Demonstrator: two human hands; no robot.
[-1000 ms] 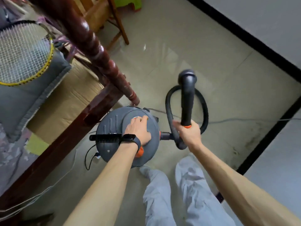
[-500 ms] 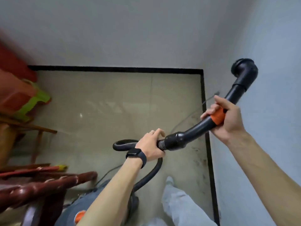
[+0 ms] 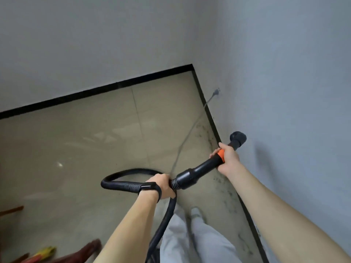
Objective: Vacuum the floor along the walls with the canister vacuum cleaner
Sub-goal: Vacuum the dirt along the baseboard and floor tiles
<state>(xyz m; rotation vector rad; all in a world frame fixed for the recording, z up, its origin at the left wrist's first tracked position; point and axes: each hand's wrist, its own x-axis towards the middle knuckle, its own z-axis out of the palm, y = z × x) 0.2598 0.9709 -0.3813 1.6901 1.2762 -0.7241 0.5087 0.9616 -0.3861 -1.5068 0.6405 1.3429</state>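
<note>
Soft, even light fills the corner, fairly bright, with pale glare patches on the glossy floor [image 3: 76,158] and a faint grey shadow on the right wall [image 3: 284,92]. Wide-angle distortion stretches the frame edges, and the furniture [image 3: 89,248] at lower left is smeared by blur.

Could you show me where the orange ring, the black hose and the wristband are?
orange ring [image 3: 220,155]: head view, middle of its visible band.
black hose [image 3: 123,187]: head view, ribbed lower stretch of its loop.
wristband [image 3: 150,186]: head view, its flat top face.
</note>
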